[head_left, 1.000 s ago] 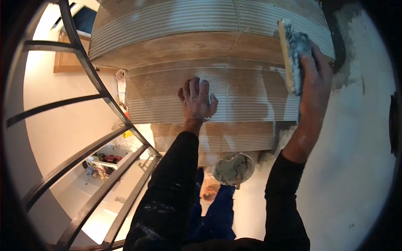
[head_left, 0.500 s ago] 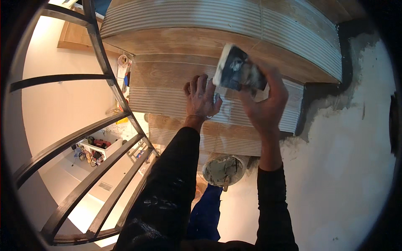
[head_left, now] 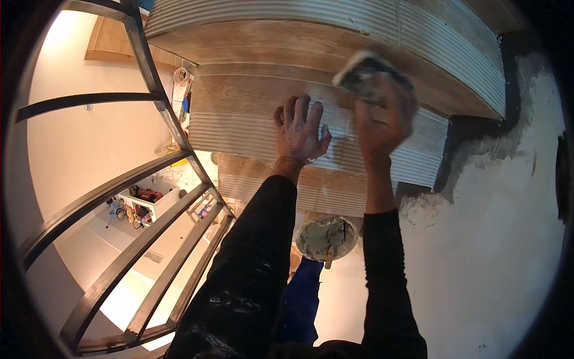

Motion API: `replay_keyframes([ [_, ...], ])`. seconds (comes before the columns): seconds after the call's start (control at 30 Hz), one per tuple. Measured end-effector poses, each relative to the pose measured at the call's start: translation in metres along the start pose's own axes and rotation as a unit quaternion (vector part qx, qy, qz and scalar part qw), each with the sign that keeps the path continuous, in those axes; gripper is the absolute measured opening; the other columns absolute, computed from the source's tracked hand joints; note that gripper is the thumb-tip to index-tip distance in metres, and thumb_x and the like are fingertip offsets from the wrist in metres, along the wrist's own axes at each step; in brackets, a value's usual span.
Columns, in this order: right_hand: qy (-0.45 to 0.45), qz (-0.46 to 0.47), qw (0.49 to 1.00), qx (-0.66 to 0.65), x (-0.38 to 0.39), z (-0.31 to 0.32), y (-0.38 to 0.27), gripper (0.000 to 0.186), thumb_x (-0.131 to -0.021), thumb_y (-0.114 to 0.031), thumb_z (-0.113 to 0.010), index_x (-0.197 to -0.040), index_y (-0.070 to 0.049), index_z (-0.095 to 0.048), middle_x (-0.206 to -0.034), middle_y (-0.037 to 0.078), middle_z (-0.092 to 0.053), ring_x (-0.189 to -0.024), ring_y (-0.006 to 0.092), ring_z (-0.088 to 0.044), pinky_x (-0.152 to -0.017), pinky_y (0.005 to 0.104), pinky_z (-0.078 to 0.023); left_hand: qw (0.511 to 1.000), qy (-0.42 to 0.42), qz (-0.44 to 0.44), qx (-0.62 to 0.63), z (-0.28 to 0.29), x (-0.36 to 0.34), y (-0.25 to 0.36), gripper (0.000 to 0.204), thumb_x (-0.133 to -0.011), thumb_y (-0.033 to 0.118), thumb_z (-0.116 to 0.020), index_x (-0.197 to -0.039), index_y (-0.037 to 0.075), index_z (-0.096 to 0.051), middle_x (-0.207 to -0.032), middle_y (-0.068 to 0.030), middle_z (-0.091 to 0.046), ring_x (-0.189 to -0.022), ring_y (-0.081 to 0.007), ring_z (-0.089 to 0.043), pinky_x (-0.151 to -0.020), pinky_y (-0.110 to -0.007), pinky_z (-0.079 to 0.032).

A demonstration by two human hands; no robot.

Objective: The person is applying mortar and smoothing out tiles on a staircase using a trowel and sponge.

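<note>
My left hand [head_left: 299, 134] rests with spread, slightly bent fingers on a wood-look tiled stair tread [head_left: 227, 96], near its ribbed front band. My right hand [head_left: 385, 122] grips a grout float [head_left: 365, 69] smeared with grey material, to the right of my left hand at the back of the same tread; both are blurred by motion. Below the treads, a round bucket of grey mortar [head_left: 323, 236] with a tool handle over its rim sits between my forearms.
A metal railing [head_left: 152, 105] runs down the left. Beyond and below it are a white box of tools [head_left: 173, 200] and small items by the stair edge [head_left: 182, 90]. A white wall [head_left: 484, 251] with a grey mortar band along the steps is on the right.
The float in my right hand has swung from the far right in to the middle of the tread, then slightly up and rightward. My left hand stays on the tread; the view has shifted.
</note>
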State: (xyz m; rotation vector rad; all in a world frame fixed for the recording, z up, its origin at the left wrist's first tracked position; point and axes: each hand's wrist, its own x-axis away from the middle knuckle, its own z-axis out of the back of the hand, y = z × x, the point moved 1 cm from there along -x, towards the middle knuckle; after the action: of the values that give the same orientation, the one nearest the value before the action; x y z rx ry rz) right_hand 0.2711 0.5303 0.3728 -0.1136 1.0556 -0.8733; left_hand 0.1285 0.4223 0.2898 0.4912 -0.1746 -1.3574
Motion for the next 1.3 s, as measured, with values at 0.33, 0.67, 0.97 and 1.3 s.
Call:
replay_keyframes([
  [0.33,0.147,-0.168,0.966,-0.129,-0.030,-0.054,-0.057,0.051,-0.082,0.002,-0.077,-0.132,0.001,-0.068,-0.116,0.011,-0.075,-0.109,0.0241,-0.070,-0.091,0.0378,-0.059,0.999,0.019,0.008,0.047,-0.009,0.000,0.003,0.061,-0.083,0.042,-0.074,-0.136,0.013,-0.062,-0.144,-0.0166,-0.051,-0.141,-0.0398,-0.043,-0.115,-0.063,-0.028],
  [0.67,0.102,0.068,0.992,-0.009,-0.020,-0.040,-0.030,0.055,-0.069,-0.005,-0.087,-0.122,-0.020,-0.081,-0.119,-0.002,-0.072,-0.114,0.0265,-0.060,-0.101,0.0454,-0.046,1.000,0.016,-0.009,0.005,-0.006,-0.002,0.008,0.070,-0.082,0.045,-0.072,-0.142,0.011,-0.060,-0.143,-0.0176,-0.051,-0.138,-0.0416,-0.045,-0.112,-0.065,-0.030],
  [0.97,0.060,-0.092,0.994,-0.022,0.027,-0.042,-0.024,0.057,-0.070,-0.004,-0.089,-0.125,-0.011,-0.078,-0.125,0.005,-0.071,-0.113,0.0353,-0.066,-0.099,0.0485,-0.054,1.000,0.005,0.004,-0.007,0.004,-0.001,-0.001,0.060,-0.075,0.034,-0.076,-0.130,0.013,-0.062,-0.140,-0.0176,-0.051,-0.136,-0.0419,-0.046,-0.111,-0.065,-0.033],
  [1.3,0.047,-0.064,0.988,-0.136,-0.033,-0.097,-0.104,0.058,-0.071,-0.002,-0.088,-0.127,-0.010,-0.078,-0.119,0.007,-0.073,-0.106,0.0273,-0.068,-0.094,0.0433,-0.057,0.987,0.020,0.060,0.145,-0.043,0.021,-0.027,0.065,-0.089,0.036,-0.073,-0.148,0.013,-0.056,-0.154,-0.0179,-0.048,-0.141,-0.0411,-0.042,-0.121,-0.059,-0.023],
])
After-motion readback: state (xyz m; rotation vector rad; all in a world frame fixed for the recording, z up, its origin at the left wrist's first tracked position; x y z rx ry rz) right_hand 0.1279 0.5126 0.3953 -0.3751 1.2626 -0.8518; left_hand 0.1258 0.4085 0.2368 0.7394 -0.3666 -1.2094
